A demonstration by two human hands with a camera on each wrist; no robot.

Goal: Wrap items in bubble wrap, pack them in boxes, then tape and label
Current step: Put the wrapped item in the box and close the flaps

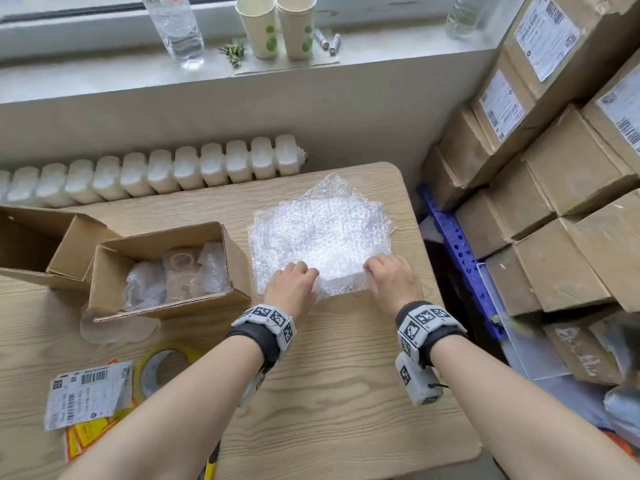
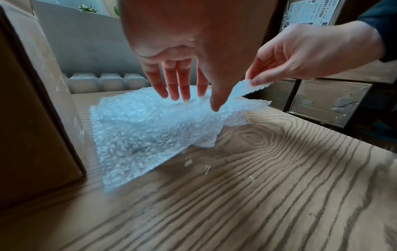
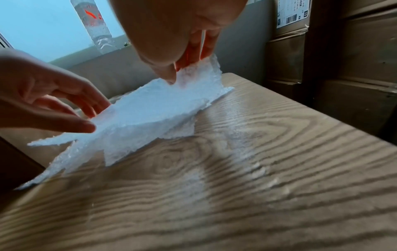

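Bubble wrap [image 1: 320, 233]: on table [image 1: 346, 375], right of open box [image 1: 166, 271] | your right hand [image 1: 393, 280]: pinches its lifted near-right corner | your left hand [image 1: 292, 287]: fingers straight, tips touching its near edge

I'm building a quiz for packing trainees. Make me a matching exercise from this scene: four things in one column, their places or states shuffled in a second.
Things:
1. clear bubble wrap sheets
2. open brown cardboard box
3. yellow tape roll
4. two paper cups with green prints

Places or states:
A. on the windowsill
B. near table edge, beside printed labels
C. corner pinched by the right hand
D. holds wrapped items

Pairs: 1-C, 2-D, 3-B, 4-A
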